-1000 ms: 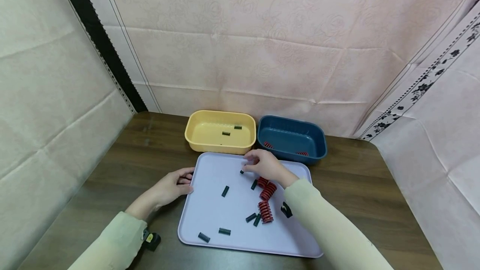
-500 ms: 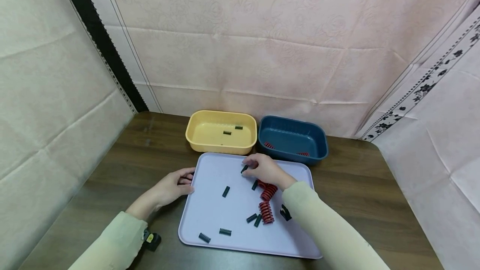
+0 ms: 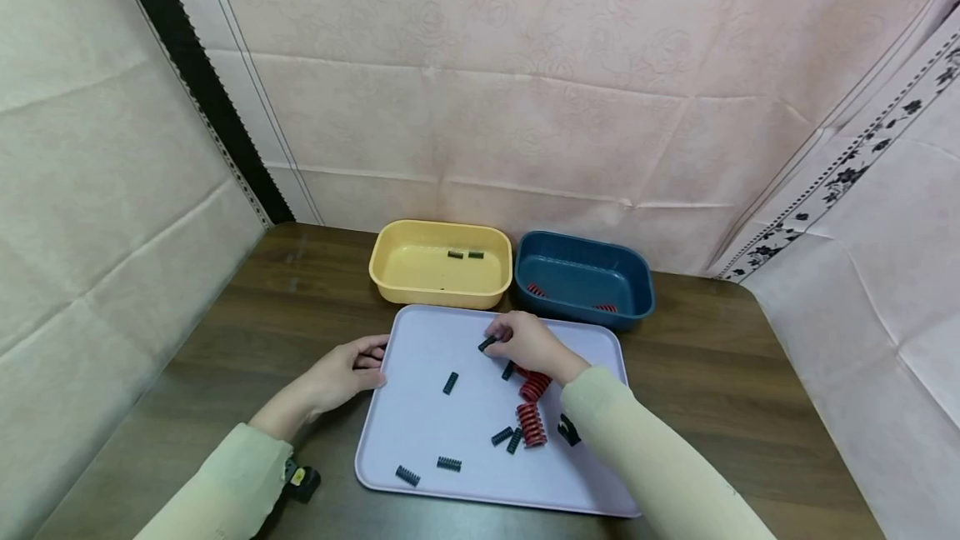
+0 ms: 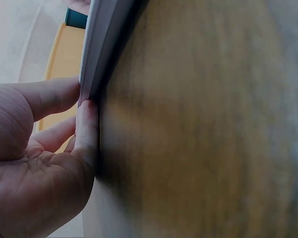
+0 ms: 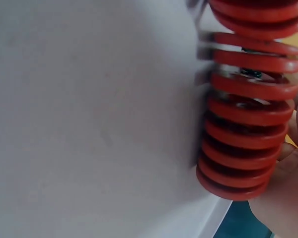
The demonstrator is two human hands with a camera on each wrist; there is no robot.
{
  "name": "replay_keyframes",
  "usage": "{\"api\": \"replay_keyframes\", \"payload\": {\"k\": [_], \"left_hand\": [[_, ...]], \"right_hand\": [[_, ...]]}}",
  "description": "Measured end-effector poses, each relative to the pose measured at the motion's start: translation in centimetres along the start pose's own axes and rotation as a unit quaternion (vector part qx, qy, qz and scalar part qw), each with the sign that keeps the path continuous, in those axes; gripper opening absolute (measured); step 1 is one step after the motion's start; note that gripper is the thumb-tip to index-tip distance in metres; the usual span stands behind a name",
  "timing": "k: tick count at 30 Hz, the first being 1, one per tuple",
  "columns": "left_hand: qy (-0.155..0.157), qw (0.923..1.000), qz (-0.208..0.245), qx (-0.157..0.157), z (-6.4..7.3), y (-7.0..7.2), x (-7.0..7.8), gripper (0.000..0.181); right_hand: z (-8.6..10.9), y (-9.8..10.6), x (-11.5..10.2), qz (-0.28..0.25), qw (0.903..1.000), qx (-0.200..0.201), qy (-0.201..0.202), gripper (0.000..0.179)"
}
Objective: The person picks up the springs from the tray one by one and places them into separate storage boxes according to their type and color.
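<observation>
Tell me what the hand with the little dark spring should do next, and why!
I'd say the right hand should carry the dark spring to the yellow bin. Two similar springs lie in there, while the blue bin holds red springs, so the colours seem to be kept apart.

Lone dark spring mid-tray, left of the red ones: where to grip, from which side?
I'd pinch the dark spring at mid-length, coming straight down from above, fingers on its left and right flanks. It lies on its side on the tray, long axis running mostly away from the person, and nothing crowds either flank, so there should be room for both fingers.
</observation>
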State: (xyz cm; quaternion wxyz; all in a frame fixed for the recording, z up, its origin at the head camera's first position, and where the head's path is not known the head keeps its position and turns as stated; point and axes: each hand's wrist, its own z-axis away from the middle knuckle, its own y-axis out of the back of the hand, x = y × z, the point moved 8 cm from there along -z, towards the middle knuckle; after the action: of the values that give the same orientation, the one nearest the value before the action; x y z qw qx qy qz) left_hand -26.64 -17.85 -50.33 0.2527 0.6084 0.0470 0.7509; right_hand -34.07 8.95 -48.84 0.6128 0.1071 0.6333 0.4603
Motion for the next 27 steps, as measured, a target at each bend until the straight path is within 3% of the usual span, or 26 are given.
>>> {"api": "replay_keyframes", "payload": {"k": [13,27], "left_hand": [[-0.006,1.0,-0.005,-0.002,0.0,0.1,-0.1,0.059],[-0.003,1.0,-0.006,0.001,0.0,0.0,-0.1,0.058]], "right_hand": [[0.5,-0.4,0.0,0.013,0.9997,0.003,-0.02,0.007],[1.4,0.8,-0.6,0.041,0.9975,0.057,-0.004,0.006]]}}
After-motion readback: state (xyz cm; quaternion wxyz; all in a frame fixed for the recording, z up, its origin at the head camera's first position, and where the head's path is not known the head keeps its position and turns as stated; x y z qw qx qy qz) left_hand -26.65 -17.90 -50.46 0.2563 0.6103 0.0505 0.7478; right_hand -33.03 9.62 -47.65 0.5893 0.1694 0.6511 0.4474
